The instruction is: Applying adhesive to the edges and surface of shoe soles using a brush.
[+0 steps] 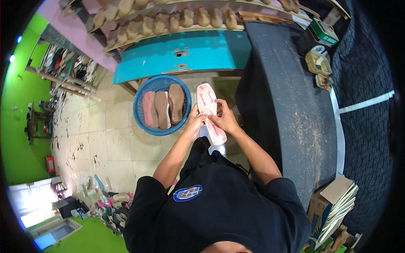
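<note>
A pale shoe insole (206,99) with red print is held upright in front of my body, its wide end pointing away from me. My left hand (195,122) grips its left edge near the narrow middle. My right hand (225,117) is on the right side, thumb laid across the printed face and fingers curled at the edge. Beyond my left hand, a round blue plastic basket (161,132) stands on the floor. Inside it lie brown insoles (161,109) and a pink insole (148,108).
On my right runs a long table with a dark cover (291,105), sprinkled with crumbs. Ahead is a turquoise panel (147,59), with shelves of shoe lasts (187,17) above. A cardboard box (320,211) stands at the near right. Shoes lie heaped (114,211) at the near left.
</note>
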A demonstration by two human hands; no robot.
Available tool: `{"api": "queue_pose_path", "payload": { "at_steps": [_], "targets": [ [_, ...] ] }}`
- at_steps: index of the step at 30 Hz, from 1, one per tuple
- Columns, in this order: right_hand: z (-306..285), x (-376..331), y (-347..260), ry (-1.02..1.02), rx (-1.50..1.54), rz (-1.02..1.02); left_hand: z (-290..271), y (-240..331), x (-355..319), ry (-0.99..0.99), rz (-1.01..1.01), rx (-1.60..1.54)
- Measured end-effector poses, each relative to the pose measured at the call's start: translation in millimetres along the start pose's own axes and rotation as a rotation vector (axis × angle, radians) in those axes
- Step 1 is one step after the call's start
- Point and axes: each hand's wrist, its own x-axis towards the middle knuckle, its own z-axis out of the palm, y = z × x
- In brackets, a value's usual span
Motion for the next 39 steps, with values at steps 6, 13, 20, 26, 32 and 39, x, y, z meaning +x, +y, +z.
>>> {"api": "queue_pose_path", "payload": {
  "at_steps": [6,13,20,26,32,39],
  "targets": [
    [62.4,5.7,-22.5,-0.183,0.027,0.069,-74.8,-11.8,-30.7,0.064,-0.016,0.063],
    [135.8,26.8,-14.1,-0.341,-0.076,0.080,-156.0,-30.6,-32.3,0.120,-0.103,0.029],
    [223.5,68.9,-24.6,-0.346,0.007,0.185,-243.6,-9.8,-9.5,0.175,-0.150,0.009],
    [311.8,111.0,-27.1,-0.297,-0.040,0.214,-333.9,-6.4,28.6,0.298,-0.189,0.198],
    [375.9,140.8,-18.5,-0.195,-0.090,0.254,-386.7,0.0,61.8,0.345,-0.344,0.333],
    [415.0,167.9,-1.1,-0.019,-0.189,0.215,-432.0,-35.1,111.2,0.362,-0.266,0.322]
  ]
}}
